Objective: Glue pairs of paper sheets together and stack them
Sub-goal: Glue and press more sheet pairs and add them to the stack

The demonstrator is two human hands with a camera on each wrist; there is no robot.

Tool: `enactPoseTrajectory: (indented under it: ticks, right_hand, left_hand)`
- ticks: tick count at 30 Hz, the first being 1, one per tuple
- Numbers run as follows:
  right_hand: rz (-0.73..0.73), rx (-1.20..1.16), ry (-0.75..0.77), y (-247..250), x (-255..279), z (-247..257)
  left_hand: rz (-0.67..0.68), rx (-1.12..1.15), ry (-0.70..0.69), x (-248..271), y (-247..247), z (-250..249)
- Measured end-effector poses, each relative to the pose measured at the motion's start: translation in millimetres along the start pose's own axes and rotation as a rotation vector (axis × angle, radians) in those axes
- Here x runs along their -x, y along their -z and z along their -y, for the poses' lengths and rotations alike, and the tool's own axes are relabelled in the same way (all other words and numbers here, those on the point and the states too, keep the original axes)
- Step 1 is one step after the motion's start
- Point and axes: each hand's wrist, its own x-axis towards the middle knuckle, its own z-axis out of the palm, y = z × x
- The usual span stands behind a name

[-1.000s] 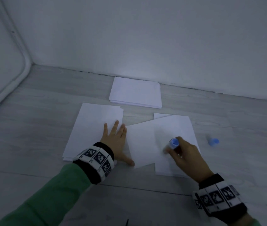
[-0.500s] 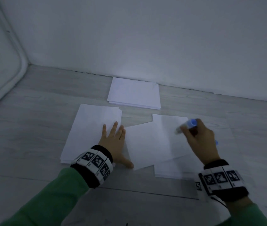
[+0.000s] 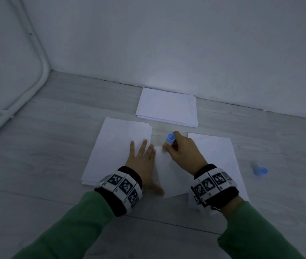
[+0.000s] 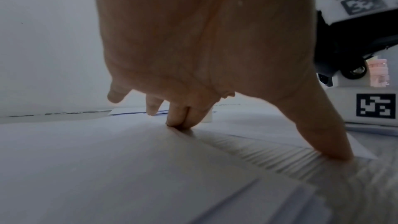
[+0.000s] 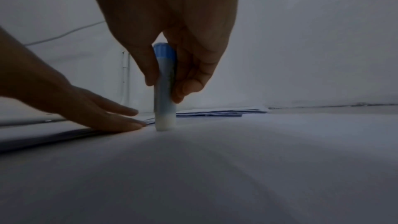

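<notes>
The right hand (image 3: 184, 153) has crossed the loose sheet (image 3: 170, 176) since the earlier pictures: a second ago it worked low on the sheet near its middle, half a second ago it stood at the far right corner, and it now stands at the far left corner, just beside the fingertips of the left hand (image 3: 142, 159). Judgement: this is a spreading pass along the far edge, so the gluing of this sheet is in progress and the mating sheet has not yet been laid on it. The right hand is clenched around the glue stick (image 3: 170, 140), fingers and thumb wrapped about its barrel. The stick's long axis stands close to upright; its blue end points up and slightly away from the person, its pale working end points down and touches the paper, as the right wrist view confirms. The left hand is released and spread flat, fingers straight, pressing down where the left pile (image 3: 118, 146) meets the loose sheet, the thumb on the near edge. The loose sheet lies skewed, its right part overlapping the right pile (image 3: 221, 156). A further stack (image 3: 167, 107) lies against the wall, well apart. The blue cap (image 3: 260, 170) lies on the floor to the right, clear of the paper.
</notes>
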Motion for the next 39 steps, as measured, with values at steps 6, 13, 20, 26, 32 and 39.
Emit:
enactPoseTrajectory:
  ticks: [6, 13, 20, 26, 32, 39]
  right_hand:
    - [-0.087, 0.014, -0.094, 23, 7, -31]
    - [-0.164, 0.049, -0.194, 51, 12, -65]
    - [-0.244, 0.044, -0.256, 66, 13, -87]
    - [-0.434, -0.012, -0.367, 84, 23, -103]
    - [-0.478, -0.172, -0.337, 109, 45, -113]
    - [-0.252, -0.109, -0.197, 99, 37, -103]
  left_hand:
    - [0.003, -0.034, -0.008, -2, 0, 1]
    - [0.017, -0.045, -0.016, -1, 1, 1]
    - [0.016, -0.050, -0.017, -2, 2, 1]
    - [0.050, -0.102, -0.033, -7, 14, 2]
    - [-0.107, -0.018, -0.001, -23, 56, -8]
    - [-0.110, 0.032, -0.570, -57, 72, -78]
